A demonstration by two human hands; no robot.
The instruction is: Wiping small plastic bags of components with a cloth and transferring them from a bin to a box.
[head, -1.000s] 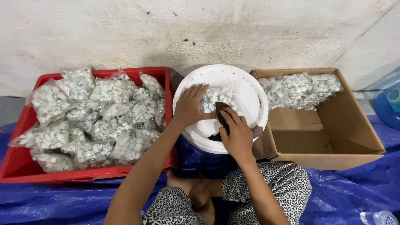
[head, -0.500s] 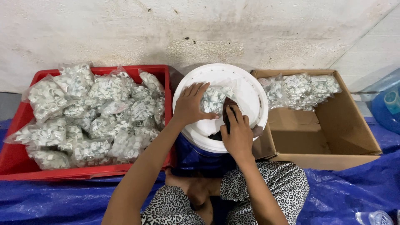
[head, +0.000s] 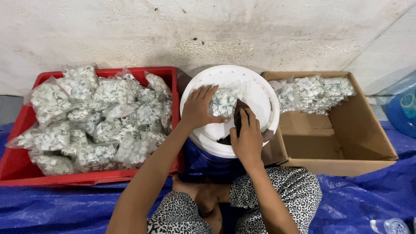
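A clear plastic bag of small white parts (head: pixel 223 102) lies on the white round lid (head: pixel 260 93) of a bucket in front of me. My left hand (head: pixel 198 108) rests on the left side of that bag, fingers spread, holding it against the lid. My right hand (head: pixel 248 138) is just below the bag, its fingers closed around a dark object (head: pixel 237 123) that touches the bag's lower edge. What the dark object is cannot be made out.
A red crate (head: pixel 19 175) on my left is heaped with similar bags (head: pixel 95 117). A cardboard box (head: pixel 346 143) on my right holds a few bags (head: pixel 312 91) at its far end. Blue tarpaulin (head: pixel 364 199) covers the floor; a blue container (head: pixel 403 112) stands far right.
The view shifted slightly. My right hand has slid a little along the bag's lower edge with the dark object; my left hand stays on the bag.
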